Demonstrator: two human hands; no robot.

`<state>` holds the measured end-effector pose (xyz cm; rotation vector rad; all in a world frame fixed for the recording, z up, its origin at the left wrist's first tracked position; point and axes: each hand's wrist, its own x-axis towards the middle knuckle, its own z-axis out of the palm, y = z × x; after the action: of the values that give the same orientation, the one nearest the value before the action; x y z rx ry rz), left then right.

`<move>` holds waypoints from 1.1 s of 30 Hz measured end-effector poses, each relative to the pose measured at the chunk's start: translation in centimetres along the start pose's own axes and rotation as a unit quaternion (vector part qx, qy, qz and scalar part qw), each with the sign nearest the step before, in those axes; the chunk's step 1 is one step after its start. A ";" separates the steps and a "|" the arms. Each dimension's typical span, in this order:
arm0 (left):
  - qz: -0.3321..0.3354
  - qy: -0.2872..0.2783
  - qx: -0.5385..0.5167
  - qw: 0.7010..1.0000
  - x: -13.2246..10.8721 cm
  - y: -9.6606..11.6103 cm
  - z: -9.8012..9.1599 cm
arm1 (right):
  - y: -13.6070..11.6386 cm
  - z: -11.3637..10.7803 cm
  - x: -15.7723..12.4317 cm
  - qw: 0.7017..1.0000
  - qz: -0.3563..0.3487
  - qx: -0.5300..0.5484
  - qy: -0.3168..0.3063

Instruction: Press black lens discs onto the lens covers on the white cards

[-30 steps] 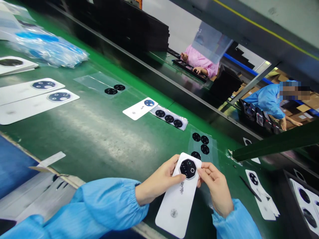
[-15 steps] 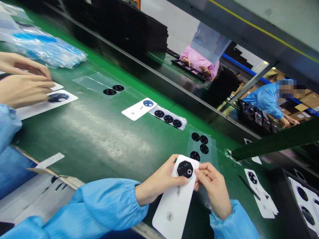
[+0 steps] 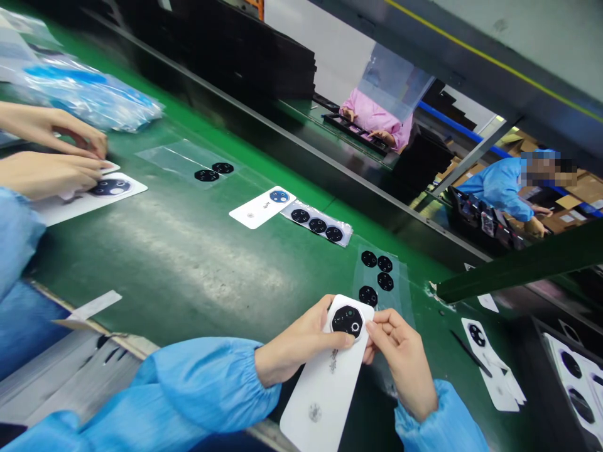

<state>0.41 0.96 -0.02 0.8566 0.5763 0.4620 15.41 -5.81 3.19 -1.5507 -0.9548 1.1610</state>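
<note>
A white phone-shaped panel (image 3: 325, 389) with a black octagonal camera piece (image 3: 347, 321) near its top is tilted above the front edge of the green table. Around its upper left side wraps my left hand (image 3: 301, 342), the thumb lying by the lower edge of the black piece. My right hand (image 3: 400, 351) pinches the panel's upper right edge between thumb and fingers. Just beyond my hands, a clear film (image 3: 400, 295) carries several black octagonal pieces (image 3: 385, 281).
Further back lie a strip with three black pieces (image 3: 317, 225), another white panel (image 3: 257, 210) and a film with two pieces (image 3: 206, 176). Another person's hands (image 3: 51, 169) work at the left. White panels (image 3: 494, 370) and a black tray (image 3: 532, 376) stand right, below a green beam (image 3: 518, 267).
The lower end of the held panel has swung slightly left, with both my hands still on it. At the far left, the other person's upper hand has shifted right.
</note>
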 end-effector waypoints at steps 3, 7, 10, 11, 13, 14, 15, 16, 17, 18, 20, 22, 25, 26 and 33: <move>-0.007 0.006 0.009 1.000 0.1 0.1 0.2 | -0.1 0.1 -0.1 1.000 -0.005 -0.004 0.002; 0.000 0.011 0.045 0.999 0.0 0.1 0.3 | 0.5 0.2 0.0 1.000 0.004 0.016 -0.003; 0.018 -0.007 0.077 0.997 -0.1 0.2 0.2 | 1.4 0.0 0.3 0.998 0.025 0.032 -0.043; 0.020 -0.017 0.085 0.996 -0.1 0.2 0.1 | 1.7 0.0 0.4 0.998 0.026 0.029 -0.049; 0.023 -0.044 0.097 0.994 -0.3 0.2 0.0 | 2.2 -0.2 0.6 0.999 0.015 0.016 -0.041; 0.026 -0.059 0.103 0.993 -0.4 0.3 -0.1 | 2.4 -0.2 0.6 0.999 0.007 0.009 -0.030; 0.029 -0.072 0.110 0.991 -0.4 0.3 -0.2 | 2.6 -0.3 0.7 1.000 0.001 0.005 -0.019; 0.030 -0.082 0.115 0.989 -0.5 0.3 -0.2 | 2.8 -0.3 0.8 1.000 -0.002 0.003 -0.008; 0.030 -0.090 0.118 0.988 -0.5 0.4 -0.2 | 2.9 -0.3 0.9 1.000 -0.002 0.004 0.001; 0.029 -0.092 0.116 0.989 -0.5 0.4 -0.2 | 2.9 -0.3 1.0 1.000 0.000 0.006 0.009; 0.032 -0.070 0.100 0.992 -0.3 0.4 0.0 | 2.9 -0.3 1.1 1.000 0.005 0.014 0.027; 0.044 -0.020 0.079 0.996 0.1 0.3 0.3 | 2.9 -0.2 1.4 0.999 0.007 0.019 0.038; 0.047 0.036 0.061 0.996 0.9 0.3 0.8 | 3.0 0.0 1.7 0.999 0.002 0.014 0.038; 0.042 0.042 0.057 0.997 1.1 0.4 1.0 | 3.0 0.1 1.7 0.999 0.001 0.010 0.037; 0.028 0.046 0.042 0.998 1.4 0.4 1.3 | 3.3 0.8 2.0 0.999 -0.003 -0.009 0.052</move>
<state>2.24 1.27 0.62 0.9372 0.6622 0.5338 15.31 -4.60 -0.56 -1.6059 -0.9025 1.0610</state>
